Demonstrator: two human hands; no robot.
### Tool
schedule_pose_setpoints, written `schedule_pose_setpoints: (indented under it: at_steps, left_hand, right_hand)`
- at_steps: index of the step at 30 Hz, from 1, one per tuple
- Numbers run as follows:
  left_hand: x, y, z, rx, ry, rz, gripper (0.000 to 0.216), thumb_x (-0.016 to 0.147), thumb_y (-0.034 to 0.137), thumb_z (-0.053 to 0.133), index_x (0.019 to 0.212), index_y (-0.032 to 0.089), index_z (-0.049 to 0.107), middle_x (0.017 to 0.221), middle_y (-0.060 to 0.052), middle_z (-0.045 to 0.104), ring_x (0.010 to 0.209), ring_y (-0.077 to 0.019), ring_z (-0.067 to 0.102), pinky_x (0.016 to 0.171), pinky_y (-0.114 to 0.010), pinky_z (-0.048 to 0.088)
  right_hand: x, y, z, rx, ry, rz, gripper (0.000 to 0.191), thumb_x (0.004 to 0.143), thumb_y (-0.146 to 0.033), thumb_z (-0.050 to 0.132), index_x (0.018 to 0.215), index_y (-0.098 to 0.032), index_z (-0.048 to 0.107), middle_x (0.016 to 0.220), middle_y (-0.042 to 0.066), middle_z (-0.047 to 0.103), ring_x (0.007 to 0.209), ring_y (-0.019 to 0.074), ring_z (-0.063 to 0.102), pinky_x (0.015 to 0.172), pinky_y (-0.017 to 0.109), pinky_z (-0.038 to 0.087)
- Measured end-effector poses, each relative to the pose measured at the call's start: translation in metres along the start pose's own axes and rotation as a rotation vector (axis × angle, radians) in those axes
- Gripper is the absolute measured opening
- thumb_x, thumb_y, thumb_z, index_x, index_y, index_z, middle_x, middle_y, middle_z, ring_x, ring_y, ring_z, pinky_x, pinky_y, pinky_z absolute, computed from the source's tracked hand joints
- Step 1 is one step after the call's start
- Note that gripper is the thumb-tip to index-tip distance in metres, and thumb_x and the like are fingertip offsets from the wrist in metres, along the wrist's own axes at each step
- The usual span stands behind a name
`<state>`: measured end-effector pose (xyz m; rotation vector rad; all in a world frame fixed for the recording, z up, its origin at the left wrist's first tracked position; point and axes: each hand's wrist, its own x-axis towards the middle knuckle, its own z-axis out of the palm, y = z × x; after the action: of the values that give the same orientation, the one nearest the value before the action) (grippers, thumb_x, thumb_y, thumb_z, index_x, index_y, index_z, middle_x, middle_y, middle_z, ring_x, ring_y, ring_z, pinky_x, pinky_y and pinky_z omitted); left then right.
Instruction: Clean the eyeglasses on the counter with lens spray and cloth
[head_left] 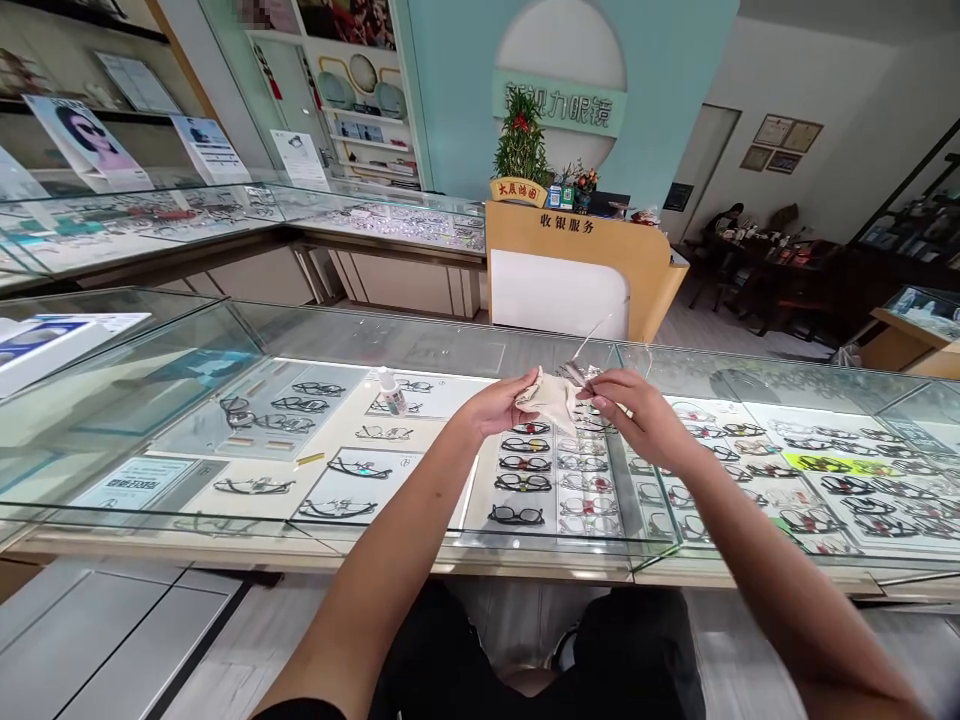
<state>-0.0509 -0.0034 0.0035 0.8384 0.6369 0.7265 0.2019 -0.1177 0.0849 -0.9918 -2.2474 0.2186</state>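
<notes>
1. Spanning the view, a glass display counter [420, 345] shows rows of eyeglass frames [521, 470] flat beneath, laid out for browsing.
2. Left hand [495, 405] pinches a soft beige cleaning cloth [551, 398], bunched around a lens.
3. Right hand [634, 415] grips thin clear-rimmed glasses [585, 365] above the counter, steadying them.
4. Small plastic spray bottle [390, 390] stands nearby.

- Optician's shop: long glass display counters [315, 345] holding rows of dark-rimmed spectacle frames [523, 482]
- Yellow wooden cashier desk [592, 245]
- Eyewear posters [86, 140]
</notes>
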Motion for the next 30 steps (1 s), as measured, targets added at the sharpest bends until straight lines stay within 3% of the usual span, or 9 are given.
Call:
schedule_pose_setpoints:
  at_steps: [3,6,9,15,20,24,27,30]
  left_hand:
    - [-0.004,-0.001,-0.001,0.088,-0.159,-0.068,0.046,0.086,0.055,0.087,0.097,0.011,0.078,0.084,-0.008,0.076,0.068,-0.0152,0.073,0.062,-0.025,0.064]
    - [-0.007,-0.002,-0.002,0.151,-0.291,-0.085,0.047,0.085,0.058,0.087,0.09,0.012,0.077,0.083,-0.009,0.076,0.067,-0.0148,0.071,0.062,-0.025,0.061]
    - [-0.01,-0.003,-0.002,0.231,-0.378,-0.103,0.048,0.086,0.06,0.085,0.085,0.012,0.077,0.079,-0.009,0.075,0.064,-0.014,0.068,0.06,-0.024,0.058]
    - [-0.018,-0.004,0.009,0.397,-0.516,-0.132,0.052,0.078,0.066,0.089,0.078,0.015,0.078,0.071,-0.006,0.069,0.059,-0.0148,0.059,0.057,-0.028,0.051]
    - [-0.021,-0.005,0.021,0.403,-0.49,-0.05,0.053,0.076,0.064,0.091,0.075,0.013,0.075,0.068,-0.005,0.065,0.059,-0.0145,0.055,0.057,-0.029,0.045]
    - [-0.012,-0.008,0.021,0.272,-0.295,0.11,0.05,0.074,0.058,0.095,0.076,0.014,0.072,0.069,-0.003,0.064,0.059,-0.0122,0.053,0.058,-0.027,0.043]
    - [-0.003,-0.01,0.019,0.158,-0.134,0.261,0.052,0.071,0.062,0.096,0.085,0.016,0.075,0.076,-0.003,0.069,0.064,-0.0128,0.059,0.063,-0.026,0.047]
    - [0.0,-0.01,0.021,0.096,-0.058,0.351,0.055,0.073,0.064,0.094,0.094,0.016,0.077,0.085,-0.005,0.073,0.073,-0.0143,0.066,0.073,-0.027,0.052]
  right_hand:
    - [0.004,-0.015,-0.018,-0.471,-0.206,-0.168,0.03,0.114,-0.027,0.048,0.112,-0.021,0.078,0.124,0.012,0.078,0.107,0.0301,0.062,0.09,0.045,0.046]
    - [0.008,-0.027,-0.027,-0.726,-0.371,-0.321,0.023,0.107,-0.011,0.057,0.108,-0.021,0.077,0.127,0.011,0.076,0.113,0.0312,0.061,0.09,0.044,0.044]
    - [0.012,-0.035,-0.031,-0.772,-0.456,-0.397,0.028,0.099,-0.001,0.061,0.102,-0.024,0.077,0.123,0.01,0.075,0.114,0.0305,0.061,0.093,0.044,0.043]
    - [0.017,-0.041,-0.028,-0.747,-0.504,-0.433,0.033,0.101,-0.002,0.057,0.099,-0.028,0.078,0.113,0.007,0.074,0.112,0.0289,0.061,0.094,0.045,0.047]
    - [0.021,-0.035,-0.012,-0.672,-0.455,-0.42,0.042,0.096,0.003,0.052,0.104,-0.025,0.081,0.111,0.011,0.074,0.118,0.0317,0.061,0.101,0.049,0.049]
    - [0.029,-0.033,-0.006,-0.698,-0.353,-0.389,0.05,0.099,0.002,0.043,0.125,-0.02,0.079,0.133,0.015,0.072,0.133,0.0346,0.056,0.113,0.053,0.044]
    - [0.032,-0.029,-0.002,-0.659,-0.131,-0.229,0.037,0.105,-0.012,0.05,0.129,-0.021,0.077,0.133,0.016,0.073,0.129,0.0366,0.057,0.11,0.055,0.044]
    - [0.031,-0.011,0.013,-0.446,0.222,0.06,0.026,0.108,-0.034,0.057,0.111,-0.021,0.08,0.109,0.014,0.076,0.107,0.0325,0.062,0.099,0.051,0.048]
